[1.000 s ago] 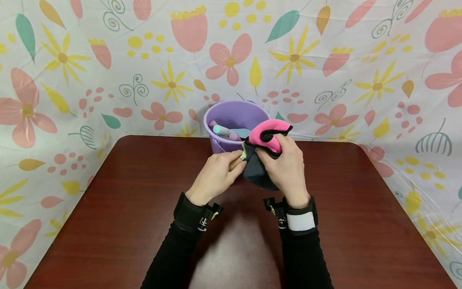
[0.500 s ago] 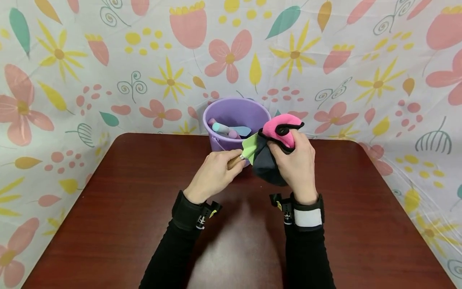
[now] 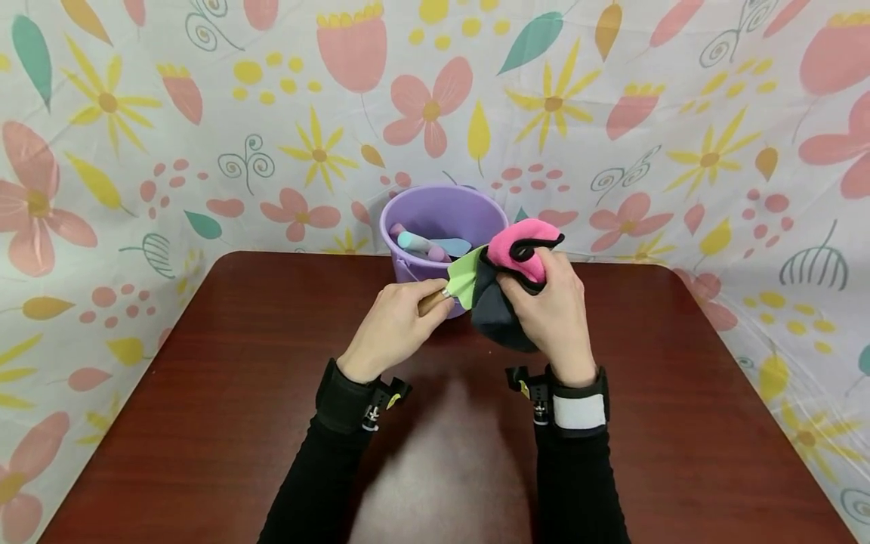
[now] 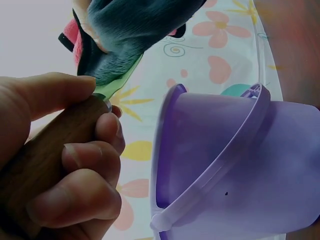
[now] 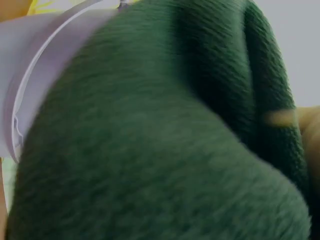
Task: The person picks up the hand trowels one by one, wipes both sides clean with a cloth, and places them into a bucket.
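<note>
My left hand [image 3: 393, 325] grips the wooden handle [image 4: 45, 150] of a small trowel [image 3: 464, 279]. Its light green blade points up and right, and the far part is hidden in a cloth [image 3: 499, 317]. This soft cloth is dark grey on one side and pink on the other, with black edging. My right hand [image 3: 553, 321] holds it bunched around the blade, thumb on the grey side. In the right wrist view the cloth [image 5: 140, 150] fills most of the picture. Both hands are in the air just in front of a purple bucket [image 3: 402, 268].
The bucket's handle [image 4: 225, 160] hangs down its side in the left wrist view. Inside lie several pastel-handled tools, among them one with a light turquoise grip [image 3: 413, 242] and a blue blade [image 3: 451, 246]. A reddish-brown table [image 3: 258, 363] meets a flower-print backdrop [image 3: 224, 151].
The cloth in my right hand has slid right along the blade, away from the handle, baring more green; it then shifted slightly back left. My left hand keeps its grip, drifting slightly left.
</note>
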Motion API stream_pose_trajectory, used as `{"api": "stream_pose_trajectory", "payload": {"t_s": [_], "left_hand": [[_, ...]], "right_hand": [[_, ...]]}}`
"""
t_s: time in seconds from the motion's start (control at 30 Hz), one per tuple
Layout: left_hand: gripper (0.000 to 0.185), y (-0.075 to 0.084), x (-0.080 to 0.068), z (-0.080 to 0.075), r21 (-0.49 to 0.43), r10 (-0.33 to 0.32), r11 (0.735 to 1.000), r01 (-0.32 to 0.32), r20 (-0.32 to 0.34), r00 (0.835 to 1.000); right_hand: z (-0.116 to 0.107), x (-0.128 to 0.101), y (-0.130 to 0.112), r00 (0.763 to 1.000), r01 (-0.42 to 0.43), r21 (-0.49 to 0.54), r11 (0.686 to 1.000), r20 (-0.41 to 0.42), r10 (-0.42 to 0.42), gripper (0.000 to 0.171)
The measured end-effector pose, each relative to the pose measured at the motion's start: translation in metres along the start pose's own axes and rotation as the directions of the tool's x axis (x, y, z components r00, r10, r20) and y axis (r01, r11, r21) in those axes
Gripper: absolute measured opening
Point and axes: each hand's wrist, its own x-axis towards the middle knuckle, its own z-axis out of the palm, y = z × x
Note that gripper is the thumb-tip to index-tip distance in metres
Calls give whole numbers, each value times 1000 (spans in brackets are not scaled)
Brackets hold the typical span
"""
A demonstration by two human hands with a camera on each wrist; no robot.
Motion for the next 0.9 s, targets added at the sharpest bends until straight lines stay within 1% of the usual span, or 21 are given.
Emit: {"api": "stream_pose_trajectory", "payload": {"t_s": [0.03,0.13,0.27,0.4,0.47,0.57,0.67,0.8,0.9], "left_hand": [[13,0,0,0,-3,-1,1000,1,-5,1000],[9,0,1,1,-17,-17,1000,17,-30,999],[10,2,1,6,-28,-36,999,35,-51,998],[14,3,2,10,-27,-34,999,32,-71,997],[13,4,2,11,-23,-36,999,34,-83,996],[11,5,1,12,-10,-37,999,36,-99,994],[13,6,1,13,14,-29,999,31,-96,995],[9,8,2,14,34,-16,999,19,-85,996],[17,10,2,14,40,-7,999,11,-92,996]], "right_hand": [[0,0,0,1000,8,-1,1000,25,-8,24],[1,0,-1,994,53,1,999,94,-53,25],[4,-2,-4,979,107,19,994,172,-109,27],[6,-3,-8,964,147,53,988,215,-155,27],[8,-4,-10,962,166,63,984,211,-175,26],[9,-4,-12,966,182,68,981,174,-191,27],[11,-5,-12,972,180,68,981,143,-188,27],[12,-5,-10,977,170,73,983,116,-177,28],[11,-3,-9,979,169,92,981,98,-177,28]]}}
